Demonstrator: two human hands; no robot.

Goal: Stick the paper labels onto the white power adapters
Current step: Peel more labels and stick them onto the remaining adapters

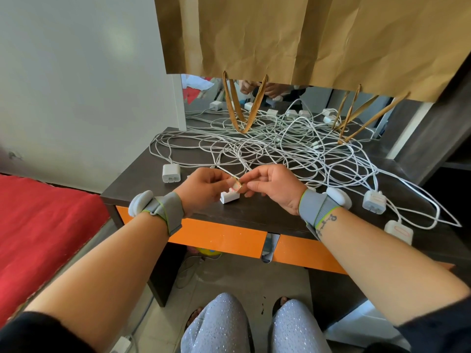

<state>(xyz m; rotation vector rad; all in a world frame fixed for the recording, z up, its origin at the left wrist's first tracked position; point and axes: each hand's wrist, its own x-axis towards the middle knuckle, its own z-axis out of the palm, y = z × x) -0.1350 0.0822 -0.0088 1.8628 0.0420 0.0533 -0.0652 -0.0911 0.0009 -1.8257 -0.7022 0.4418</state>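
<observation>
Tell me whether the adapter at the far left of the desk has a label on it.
No label shows: the adapter has a plain white top face.

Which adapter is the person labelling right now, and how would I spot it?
Start at the dark table with the orange front. Near its front edge, just below the two hands, the left hand and the right hand, sits a small white adapter. Unlike the labelled adapters at the right edge, it lies directly beneath the red-outlined label pinched between the fingers.

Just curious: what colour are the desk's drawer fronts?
Orange drawer fronts, clearest in the head view.
</observation>
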